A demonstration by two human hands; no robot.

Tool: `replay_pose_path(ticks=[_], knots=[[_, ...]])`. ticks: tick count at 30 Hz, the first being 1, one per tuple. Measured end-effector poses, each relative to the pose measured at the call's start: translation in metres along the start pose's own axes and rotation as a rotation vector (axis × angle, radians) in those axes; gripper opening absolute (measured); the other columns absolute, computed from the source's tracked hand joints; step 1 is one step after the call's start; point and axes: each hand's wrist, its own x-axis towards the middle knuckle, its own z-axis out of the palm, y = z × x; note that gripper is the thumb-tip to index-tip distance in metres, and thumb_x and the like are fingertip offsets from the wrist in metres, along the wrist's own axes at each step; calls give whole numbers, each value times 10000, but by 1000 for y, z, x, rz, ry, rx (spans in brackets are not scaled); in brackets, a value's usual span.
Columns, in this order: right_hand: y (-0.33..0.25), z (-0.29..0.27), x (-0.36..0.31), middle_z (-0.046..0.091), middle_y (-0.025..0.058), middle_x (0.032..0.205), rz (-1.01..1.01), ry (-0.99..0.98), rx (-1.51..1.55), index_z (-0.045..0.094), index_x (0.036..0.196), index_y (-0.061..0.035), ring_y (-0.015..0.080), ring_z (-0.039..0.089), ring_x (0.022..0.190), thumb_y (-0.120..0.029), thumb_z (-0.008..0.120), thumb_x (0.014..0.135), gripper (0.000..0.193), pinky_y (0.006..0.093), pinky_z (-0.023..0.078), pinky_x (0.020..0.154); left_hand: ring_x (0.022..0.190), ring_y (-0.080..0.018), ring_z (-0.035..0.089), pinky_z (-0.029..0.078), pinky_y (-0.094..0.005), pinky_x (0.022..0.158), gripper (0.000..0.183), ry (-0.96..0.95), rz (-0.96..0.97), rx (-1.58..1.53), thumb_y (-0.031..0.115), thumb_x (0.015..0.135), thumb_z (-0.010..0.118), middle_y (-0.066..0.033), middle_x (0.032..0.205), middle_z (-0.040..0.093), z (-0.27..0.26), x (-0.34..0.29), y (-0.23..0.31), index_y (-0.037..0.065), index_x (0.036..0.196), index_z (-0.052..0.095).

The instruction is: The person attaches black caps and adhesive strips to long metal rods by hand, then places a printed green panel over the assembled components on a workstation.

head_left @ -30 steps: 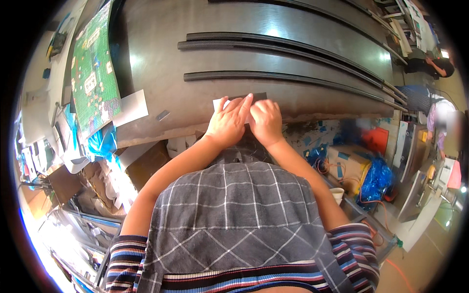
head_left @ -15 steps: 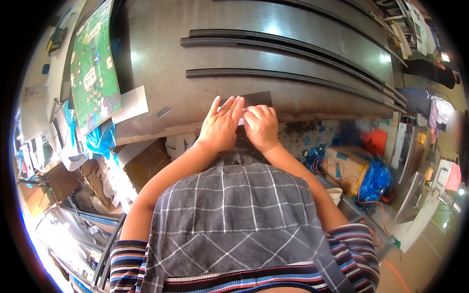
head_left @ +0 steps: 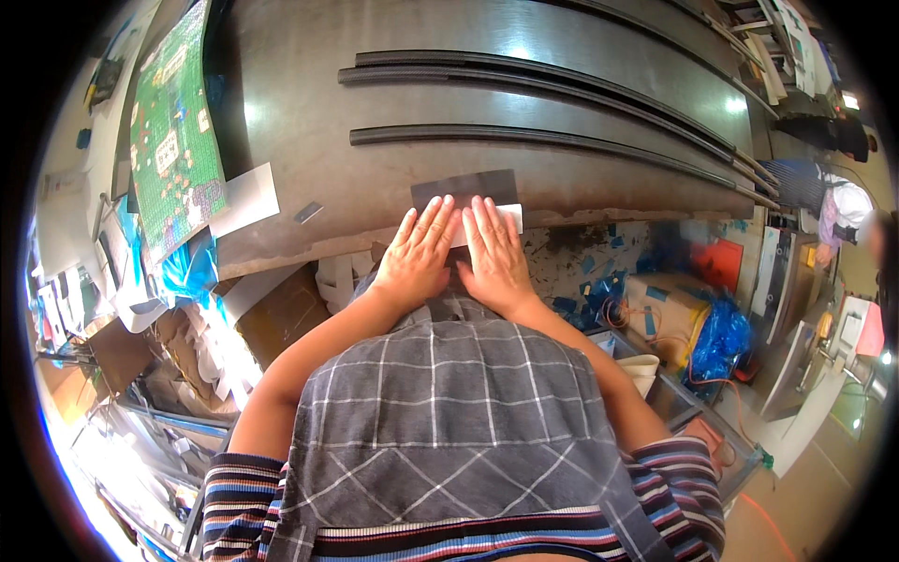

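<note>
At the near edge of the metal table lies a small dark rectangular sheet [head_left: 465, 184], with a white strip [head_left: 512, 217] across its near side. My left hand [head_left: 418, 255] lies flat with fingers stretched forward on the left part of the strip and the sheet's near edge. Beside it my right hand [head_left: 493, 255] rests flat too, its fingers pressing the strip from above. Neither hand grips anything. The hands cover most of the strip; its right end and a bit between the hands show.
Several long dark tubes [head_left: 524, 144] lie across the metal table [head_left: 290, 122]. A white sheet [head_left: 253, 199] and a small grey piece [head_left: 308, 212] sit left of my hands, beside a green patterned sheet [head_left: 178, 140]. Right below the table stand a cardboard box [head_left: 651, 295] and blue plastic [head_left: 721, 337].
My right hand has opened from curled fingers and now lies flat beside the left. The left hand has shifted slightly nearer to me, so more of the dark sheet and white strip shows.
</note>
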Motion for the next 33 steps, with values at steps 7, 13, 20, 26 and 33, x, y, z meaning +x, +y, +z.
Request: replay_pose_path(ticks=[7, 13, 20, 26, 33], knots=[[63, -18, -49, 265, 236, 1533, 475, 131, -238, 300, 1458, 25, 391, 167, 1456, -116, 673, 742, 820, 575, 157, 1144, 1399, -261, 308, 238, -480, 1140, 820, 36, 7, 18, 220, 698, 731, -128, 1510, 322, -8, -1, -2, 62, 1428, 392], [49, -26, -39, 500, 203, 1357, 485, 361, 425, 391, 1398, 3, 317, 496, 1252, -71, 629, 855, 598, 408, 409, 1031, 872, -209, 554, 420, -397, 752, 405, 215, -23, -69, 142, 669, 734, -20, 956, 583, -25, -3, -17, 107, 1065, 659], [1, -26, 23, 618, 108, 1151, 814, -1, 1740, 518, 1266, -13, 180, 614, 1015, -260, 614, 951, 412, 319, 525, 829, 845, -142, 651, 537, -306, 724, 130, 433, -816, -1908, 72, 882, 672, -27, 952, 669, -58, 22, 3, 36, 998, 625], [7, -27, 59, 693, 64, 990, 798, -7, 1750, 657, 1063, -26, 150, 662, 873, -148, 700, 868, 234, 286, 552, 756, 924, -177, 632, 522, -308, 787, 194, 351, -908, -2037, 220, 947, 581, -52, 1029, 646, -40, 18, -19, 85, 1086, 577], [52, -44, 56, 692, 49, 994, 758, 17, 1616, 650, 1080, -31, 125, 661, 816, -116, 707, 854, 247, 252, 549, 705, 547, -123, 611, 465, -230, 475, 374, 339, -1079, -1244, 391, 911, 662, -68, 730, 620, -73, 51, -117, 30, 921, 565]])
